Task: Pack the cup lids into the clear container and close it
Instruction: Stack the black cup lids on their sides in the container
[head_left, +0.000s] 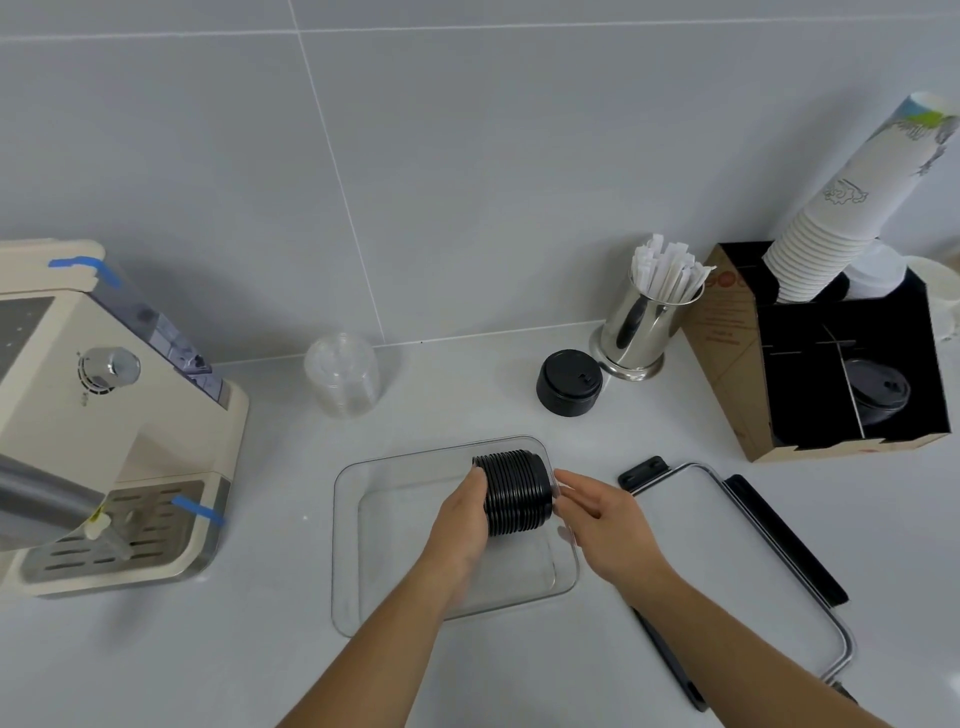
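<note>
A clear rectangular container (347, 551) stands open on the white counter in front of me. A stack of black cup lids (517, 491) lies on its side in the container's far right corner. My left hand (464, 517) presses on the stack's left end inside the container. My right hand (602, 514) is at the stack's right end, fingers against the container's right wall. The container's lid (727, 525), clear with black clips, lies flat to the right. A second short stack of black lids (570, 383) stands behind the container. A stack of clear lids (343, 375) stands at the back left.
A cream espresso machine (104, 415) takes up the left side. A steel cup of wrapped stirrers (644, 322) stands near the wall. A cardboard organiser (831, 364) at the right holds white paper cups (841, 218) and a black lid.
</note>
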